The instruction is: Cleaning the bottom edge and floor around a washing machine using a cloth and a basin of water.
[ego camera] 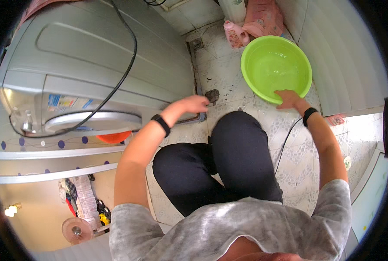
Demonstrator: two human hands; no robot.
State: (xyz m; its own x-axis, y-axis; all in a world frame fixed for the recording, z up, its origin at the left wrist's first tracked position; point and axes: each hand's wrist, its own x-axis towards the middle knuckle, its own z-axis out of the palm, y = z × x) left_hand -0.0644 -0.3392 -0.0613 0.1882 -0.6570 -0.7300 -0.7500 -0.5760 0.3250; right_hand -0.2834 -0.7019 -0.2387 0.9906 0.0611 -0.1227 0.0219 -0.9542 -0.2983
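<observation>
A lime-green plastic basin [252,86] with clear water in it stands on the tiled floor ahead and to the right. My right hand [288,99] is at its near rim, fingers over the inside and thumb outside. To the left, my left hand [197,103] hangs in the air near the front corner of the washing machine [148,62]. Its fingers are bent and blurred, and whether they hold anything is not clear. Just beyond those fingertips is a dark clump [212,95] on the floor, with dark bits scattered around it.
A pink detergent bottle [235,34] and a pink bag [264,18] stand behind the basin. A black hose or cord [133,58] loops across the washing machine. A floor drain [197,43] lies at the machine's far corner. A pale panel [341,62] rises on the right.
</observation>
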